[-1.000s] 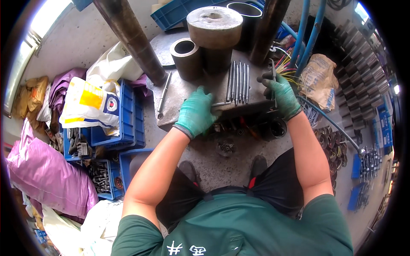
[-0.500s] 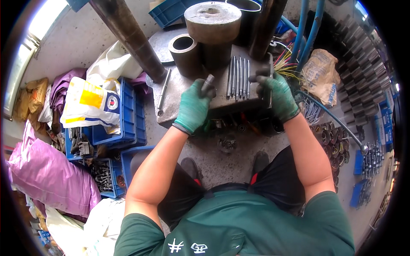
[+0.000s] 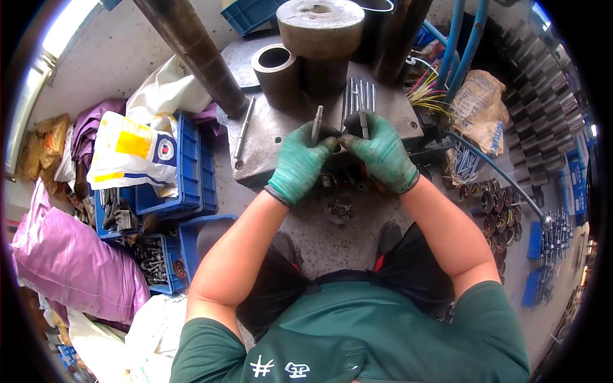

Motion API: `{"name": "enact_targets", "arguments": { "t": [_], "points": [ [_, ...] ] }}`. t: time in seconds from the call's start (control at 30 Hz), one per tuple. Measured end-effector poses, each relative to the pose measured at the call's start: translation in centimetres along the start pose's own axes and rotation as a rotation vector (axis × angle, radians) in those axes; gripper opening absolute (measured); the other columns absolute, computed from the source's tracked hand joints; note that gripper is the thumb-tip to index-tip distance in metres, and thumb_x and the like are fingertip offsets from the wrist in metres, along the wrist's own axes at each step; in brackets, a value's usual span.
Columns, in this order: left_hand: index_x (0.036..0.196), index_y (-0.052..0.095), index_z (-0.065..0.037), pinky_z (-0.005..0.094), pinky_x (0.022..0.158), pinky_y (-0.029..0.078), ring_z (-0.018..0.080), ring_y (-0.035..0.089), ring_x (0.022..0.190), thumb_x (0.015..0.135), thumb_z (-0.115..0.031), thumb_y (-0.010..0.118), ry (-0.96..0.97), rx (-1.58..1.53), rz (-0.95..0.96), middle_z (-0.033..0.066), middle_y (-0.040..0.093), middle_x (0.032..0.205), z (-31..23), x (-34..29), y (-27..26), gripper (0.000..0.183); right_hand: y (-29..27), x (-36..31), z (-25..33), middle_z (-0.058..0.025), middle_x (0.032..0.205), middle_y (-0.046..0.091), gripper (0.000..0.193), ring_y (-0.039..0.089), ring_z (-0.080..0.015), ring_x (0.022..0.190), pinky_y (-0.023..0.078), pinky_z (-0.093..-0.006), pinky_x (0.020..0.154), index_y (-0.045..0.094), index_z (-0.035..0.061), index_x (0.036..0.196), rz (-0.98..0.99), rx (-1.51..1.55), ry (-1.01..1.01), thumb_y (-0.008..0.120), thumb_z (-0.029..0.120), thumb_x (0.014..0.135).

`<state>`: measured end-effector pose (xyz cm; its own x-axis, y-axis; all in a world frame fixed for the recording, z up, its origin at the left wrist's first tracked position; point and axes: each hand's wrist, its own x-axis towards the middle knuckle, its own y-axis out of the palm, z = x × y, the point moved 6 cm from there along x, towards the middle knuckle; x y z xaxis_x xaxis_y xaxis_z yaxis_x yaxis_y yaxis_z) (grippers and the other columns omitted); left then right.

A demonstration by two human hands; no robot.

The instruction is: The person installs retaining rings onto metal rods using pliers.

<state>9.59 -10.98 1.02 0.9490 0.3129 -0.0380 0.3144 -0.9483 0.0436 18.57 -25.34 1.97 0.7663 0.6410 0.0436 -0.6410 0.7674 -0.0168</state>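
My left hand (image 3: 295,163), in a green glove with dark fingertips, is closed around a short metal rod (image 3: 318,117) whose narrower end points up and away. Close beside it, my right hand (image 3: 387,155), gloved the same way, grips a thinner metal rod (image 3: 364,125), also pointing away. The two thumbs nearly meet above the front edge of the steel plate (image 3: 262,155). Several similar rods (image 3: 353,96) lie side by side just beyond my hands, partly hidden by them. One more rod (image 3: 244,129) lies alone at the plate's left side.
A hollow steel cylinder (image 3: 274,82) and a thick round block (image 3: 321,35) stand at the back, between two steel columns (image 3: 198,57). Blue crates (image 3: 189,169) and sacks fill the left. Colored wires (image 3: 426,97), a brown paper bag (image 3: 480,112) and stacked metal parts are at right.
Both hands have come together over the plate's front edge. The right has moved left from the plate's right side with its rod; the left has moved slightly right, its rod now more upright.
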Motion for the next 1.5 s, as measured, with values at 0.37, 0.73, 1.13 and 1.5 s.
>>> {"name": "enact_targets", "arguments": {
  "t": [0.37,0.73,1.13,1.5],
  "points": [
    [0.121,0.064,-0.001,0.0241,0.055,0.053,0.0107,0.066,0.074,0.099,-0.012,0.069,-0.118,-0.024,-0.019,0.0079,0.073,0.099,0.4,-0.4,-1.4,0.025,1.3,0.4,1.4,-0.0052,0.096,0.068,0.017,0.064,-0.0124,0.089,0.055,-0.0299,0.082,0.065,0.0005,0.107,0.011,-0.244,-0.085,0.07,0.003,0.091],
    [0.121,0.063,-0.001,0.0246,0.067,0.052,0.0099,0.062,0.077,0.095,-0.004,0.068,-0.071,-0.114,-0.026,0.0059,0.071,0.098,-0.4,-0.6,-2.0,0.026,1.9,1.0,1.3,-0.005,0.094,0.069,0.019,0.064,-0.0119,0.086,0.054,-0.0299,0.078,0.066,-0.0003,0.107,0.028,-0.146,-0.112,0.071,0.003,0.089],
    [0.108,0.062,-0.004,0.0229,0.056,0.043,0.0099,0.054,0.064,0.091,-0.001,0.06,-0.11,-0.364,-0.014,0.005,0.064,0.086,0.0,0.2,-4.4,0.018,3.6,5.0,1.1,-0.0194,0.095,0.073,0.02,0.071,-0.0391,0.093,0.057,-0.0457,0.082,0.069,0.0039,0.105,0.02,-1.02,-0.286,0.069,0.012,0.087],
    [0.117,0.065,-0.003,0.0241,0.058,0.044,0.0081,0.052,0.065,0.096,-0.004,0.065,-0.066,-0.133,-0.138,0.0034,0.064,0.088,-1.1,-0.6,-6.4,0.021,-1.6,4.1,0.8,-0.0092,0.097,0.072,0.031,0.07,-0.0173,0.086,0.059,-0.0322,0.074,0.06,0.0066,0.129,-0.084,0.601,0.251,0.066,0.016,0.1]
  ]
}}
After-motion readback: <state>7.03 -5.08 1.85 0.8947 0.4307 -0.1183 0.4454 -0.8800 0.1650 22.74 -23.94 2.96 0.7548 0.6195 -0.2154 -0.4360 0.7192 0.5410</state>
